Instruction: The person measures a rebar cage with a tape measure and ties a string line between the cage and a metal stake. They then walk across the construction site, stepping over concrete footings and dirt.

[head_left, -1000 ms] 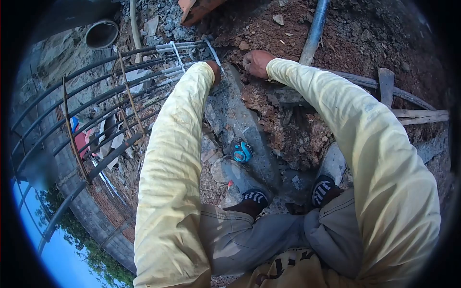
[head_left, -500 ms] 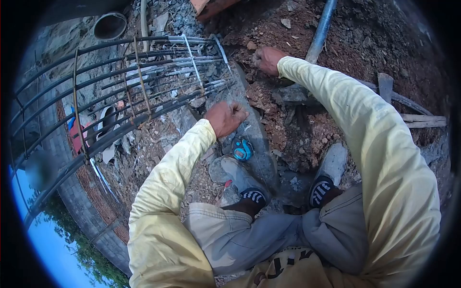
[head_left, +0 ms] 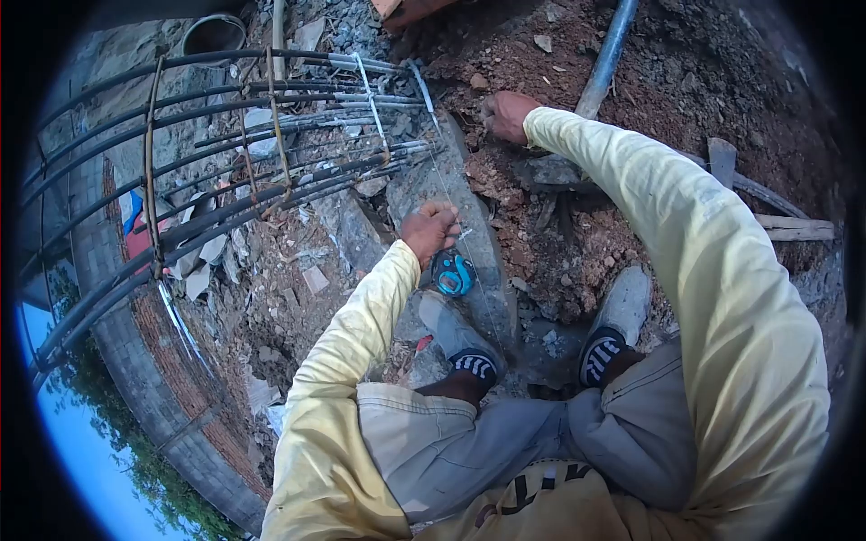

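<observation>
My left hand (head_left: 430,229) is closed in a pinch over the concrete edge (head_left: 487,270), its fingertips on a thin pale string (head_left: 441,178) that runs from the rebar ends down toward my feet. Just below that hand lies a blue and black tape measure (head_left: 455,275). My right hand (head_left: 508,117) is closed, held low over the reddish soil (head_left: 519,194) beyond the concrete; what its fingers hold, if anything, I cannot tell. To the left, a rebar cage (head_left: 225,113) with whitish bar ends (head_left: 388,97) reaches almost to the concrete.
A blue-grey pipe (head_left: 606,59) slants into the soil past my right hand. Wooden pieces (head_left: 794,227) lie at the right. Rubble and broken tiles (head_left: 316,279) cover the ground at left, with a block wall (head_left: 171,397) behind. My shoes (head_left: 622,307) flank a gap.
My left hand has moved slightly down and toward me, closer to the tape measure. My right hand stays nearly in place. The view has shifted a little.
</observation>
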